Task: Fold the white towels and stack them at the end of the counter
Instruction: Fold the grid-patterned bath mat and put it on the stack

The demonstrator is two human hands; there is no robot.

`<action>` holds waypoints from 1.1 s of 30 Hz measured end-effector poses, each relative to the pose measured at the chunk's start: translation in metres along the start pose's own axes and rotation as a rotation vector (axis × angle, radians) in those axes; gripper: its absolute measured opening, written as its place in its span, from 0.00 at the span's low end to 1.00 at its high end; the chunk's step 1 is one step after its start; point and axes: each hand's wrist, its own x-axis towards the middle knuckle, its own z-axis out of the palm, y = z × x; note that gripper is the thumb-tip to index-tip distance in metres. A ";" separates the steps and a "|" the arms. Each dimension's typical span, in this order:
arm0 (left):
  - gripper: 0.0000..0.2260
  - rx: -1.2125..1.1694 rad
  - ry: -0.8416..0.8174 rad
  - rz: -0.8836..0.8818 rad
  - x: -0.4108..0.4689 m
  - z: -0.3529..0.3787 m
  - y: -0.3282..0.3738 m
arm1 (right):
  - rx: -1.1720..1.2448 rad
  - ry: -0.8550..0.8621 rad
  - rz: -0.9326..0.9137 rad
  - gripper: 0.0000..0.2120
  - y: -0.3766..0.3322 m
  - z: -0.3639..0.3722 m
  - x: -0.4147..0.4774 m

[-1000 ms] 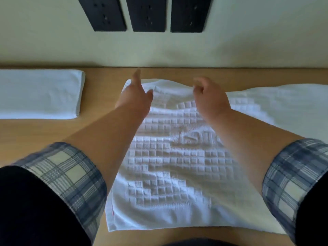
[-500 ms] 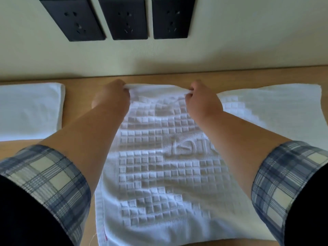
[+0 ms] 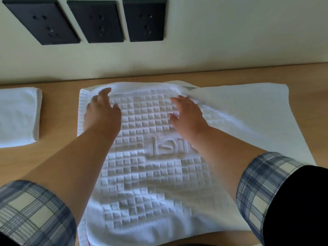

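Observation:
A white waffle-patterned towel (image 3: 150, 174) with raised lettering lies spread on the wooden counter (image 3: 58, 148) in front of me. My left hand (image 3: 103, 112) rests flat near its far left corner, fingers straight. Near the far edge on the right, my right hand (image 3: 188, 116) lies on the towel with fingers spread. Another white towel (image 3: 248, 112) lies flat under its right side. At the far left sits a folded white towel (image 3: 17, 116).
The counter ends at a pale wall (image 3: 230, 41) just beyond the towels. Three black socket plates (image 3: 99, 20) are mounted on that wall above the left and middle. Bare wood shows between the folded towel and the spread one.
Both hands have let go of the towel's far edge, which they pinched half a second ago, and now lie open on the cloth. The far edge lies flatter, nearer the wall.

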 end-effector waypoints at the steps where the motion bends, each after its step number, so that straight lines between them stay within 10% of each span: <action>1: 0.20 0.055 -0.048 0.089 -0.011 0.010 0.012 | 0.039 0.020 0.005 0.26 0.010 -0.006 -0.007; 5: 0.16 0.154 -0.185 0.400 -0.052 0.050 0.068 | 0.143 0.108 0.061 0.23 0.060 -0.039 -0.033; 15: 0.15 0.135 -0.212 0.527 -0.039 0.132 0.235 | 0.225 0.277 0.319 0.20 0.217 -0.137 -0.027; 19: 0.17 0.397 -0.276 0.472 -0.006 0.164 0.301 | 0.244 0.404 0.523 0.19 0.282 -0.178 0.010; 23: 0.27 0.829 -0.376 0.376 0.005 0.177 0.334 | 0.284 0.162 0.719 0.23 0.314 -0.201 0.038; 28: 0.01 0.627 -0.306 0.449 -0.014 0.180 0.335 | 0.408 0.027 0.583 0.18 0.320 -0.207 0.038; 33: 0.06 0.524 -0.163 0.484 -0.028 0.182 0.336 | 0.734 0.170 0.390 0.05 0.340 -0.199 0.033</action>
